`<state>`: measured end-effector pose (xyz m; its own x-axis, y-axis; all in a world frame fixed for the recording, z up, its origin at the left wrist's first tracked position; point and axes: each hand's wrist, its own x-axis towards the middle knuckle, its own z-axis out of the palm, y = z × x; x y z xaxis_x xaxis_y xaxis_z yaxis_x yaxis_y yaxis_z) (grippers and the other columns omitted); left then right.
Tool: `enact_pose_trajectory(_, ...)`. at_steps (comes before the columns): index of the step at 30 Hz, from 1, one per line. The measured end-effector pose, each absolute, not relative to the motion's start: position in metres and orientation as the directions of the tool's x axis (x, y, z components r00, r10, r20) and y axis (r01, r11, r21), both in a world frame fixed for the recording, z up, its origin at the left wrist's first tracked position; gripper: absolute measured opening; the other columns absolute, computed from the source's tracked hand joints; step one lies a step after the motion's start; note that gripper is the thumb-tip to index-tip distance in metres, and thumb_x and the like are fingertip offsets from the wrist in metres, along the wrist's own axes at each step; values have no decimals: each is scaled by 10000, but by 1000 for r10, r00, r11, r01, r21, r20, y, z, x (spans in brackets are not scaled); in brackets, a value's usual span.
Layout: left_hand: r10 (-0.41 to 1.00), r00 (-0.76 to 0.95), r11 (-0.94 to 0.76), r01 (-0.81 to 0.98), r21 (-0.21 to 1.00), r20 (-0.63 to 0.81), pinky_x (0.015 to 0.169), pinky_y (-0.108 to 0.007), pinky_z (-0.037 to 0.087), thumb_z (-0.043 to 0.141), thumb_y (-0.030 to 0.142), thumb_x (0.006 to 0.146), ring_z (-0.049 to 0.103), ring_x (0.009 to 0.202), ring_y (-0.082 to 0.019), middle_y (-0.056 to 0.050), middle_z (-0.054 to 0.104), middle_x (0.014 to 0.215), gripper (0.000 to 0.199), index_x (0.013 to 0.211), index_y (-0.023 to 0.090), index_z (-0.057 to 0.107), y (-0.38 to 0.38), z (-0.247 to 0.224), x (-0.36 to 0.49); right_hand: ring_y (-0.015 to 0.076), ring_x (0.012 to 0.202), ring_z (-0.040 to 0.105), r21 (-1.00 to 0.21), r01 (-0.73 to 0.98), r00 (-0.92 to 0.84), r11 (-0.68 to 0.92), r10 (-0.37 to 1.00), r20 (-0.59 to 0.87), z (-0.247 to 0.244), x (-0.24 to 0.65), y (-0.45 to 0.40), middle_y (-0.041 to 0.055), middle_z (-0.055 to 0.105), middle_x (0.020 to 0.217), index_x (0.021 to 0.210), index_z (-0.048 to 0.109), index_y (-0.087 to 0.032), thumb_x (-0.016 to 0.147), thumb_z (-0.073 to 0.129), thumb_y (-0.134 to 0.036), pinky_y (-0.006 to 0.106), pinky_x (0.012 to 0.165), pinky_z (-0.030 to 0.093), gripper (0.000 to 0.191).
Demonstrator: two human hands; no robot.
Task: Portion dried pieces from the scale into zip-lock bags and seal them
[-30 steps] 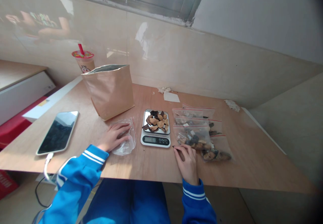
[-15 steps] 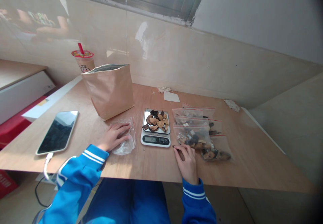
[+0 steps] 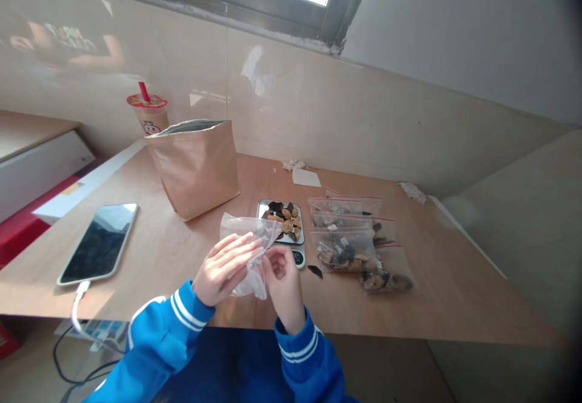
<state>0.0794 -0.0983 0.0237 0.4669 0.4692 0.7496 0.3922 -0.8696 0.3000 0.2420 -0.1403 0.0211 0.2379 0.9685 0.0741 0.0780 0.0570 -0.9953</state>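
Now, both hands hold a clear plastic bag up above the wooden table, just in front of a kitchen scale. The left hand has its fingers laid flat across the bag, while the right hand pinches the bag in a narrow grip between thumb and fingers. Dried brown and black pieces sit heaped on the scale, and 1 dark piece lies on the table just beside it. Filled zip bags lie to the right; a paper bag stands to the left, near a phone.
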Motion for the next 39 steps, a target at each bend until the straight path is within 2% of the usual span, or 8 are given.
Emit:
enact_pose_trajectory(4, 516, 336, -837, 396, 378, 788, 1093, -433, 378, 438, 144, 918, 511, 1296, -216, -91, 641, 1277, 421, 1323, 211, 534, -96, 29, 77, 130, 578, 573, -994, -109, 262, 21, 965, -8, 21, 255, -131, -42, 580, 645, 873, 440, -238, 780, 672, -510, 259, 568, 478, 370)
enact_pose_trajectory(8, 505, 354, -853, 344, 393, 787, 1088, -434, 388, 436, 131, 911, 532, 1276, -216, -94, 655, 1256, 384, 1264, 200, 571, -95, 31, 81, 117, 636, 578, -989, -132, 148, 68, 988, 48, 32, 249, -131, -3, 615, 820, 1055, 440, -238, 851, 596, -495, 253, 590, 485, 363)
enact_pose_trajectory(12, 519, 300, -848, 298, 439, 800, 1033, -432, 446, 437, 125, 906, 579, 1223, -225, -102, 676, 1217, 359, 1231, 200, 571, -98, 24, 82, 94, 551, 524, -979, -165, 173, 118, 981, 89, 31, 240, -126, -66, 515, 724, 1029, 393, -265, 843, 618, -407, 212, 499, 434, 324)
enact_pose_trajectory(17, 625, 39, -745, 327, 581, 780, 971, -451, 495, 475, 218, 914, 641, 1113, -241, -88, 713, 1109, 220, 1087, 216, 611, -92, 10, 78, 125, 638, 571, -960, 168, 235, 222, 937, 258, 30, 265, -116, -31, 544, 750, 1001, 437, -250, 923, 490, -366, 257, 596, 491, 149)
enact_pose_trajectory(20, 713, -211, -613, 275, 740, 669, 977, -453, 492, 452, 296, 939, 621, 1121, -241, -114, 666, 1172, 229, 1104, 196, 576, -81, 11, 88, 231, 1089, 565, -726, 626, 91, 285, 898, 430, 34, 288, -110, 105, 583, 1119, 1218, 490, -243, 957, 444, -363, 435, 939, 462, 291)
enact_pose_trajectory(23, 756, -374, -498, 204, 843, 537, 1050, -463, 428, 396, 320, 967, 562, 1192, -239, -132, 594, 1246, 262, 1150, 188, 528, -69, 14, 101, 318, 1316, 386, -465, 862, 31, 201, 896, 444, 29, 306, -100, 155, 426, 1370, 1342, 477, -275, 934, 505, -397, 555, 1062, 337, 427)
enact_pose_trajectory(31, 762, -334, -438, 363, 822, 554, 1054, -509, 385, 327, 328, 976, 506, 1215, -271, -157, 526, 1257, 297, 1195, 195, 479, -63, -3, 102, 266, 1297, 429, -416, 874, -70, 251, 912, 404, -2, 326, -77, 112, 446, 1387, 1285, 558, -280, 969, 436, -393, 472, 1064, 394, 357)
enact_pose_trajectory(39, 786, -272, -444, 377, 813, 555, 1030, -496, 437, 317, 322, 974, 524, 1225, -262, -151, 528, 1285, 302, 1234, 230, 441, -67, -10, 100, 238, 1040, 540, -349, 879, -157, 325, 888, 432, 4, 334, -75, 83, 578, 1122, 1161, 629, -288, 964, 453, -388, 419, 923, 484, 282)
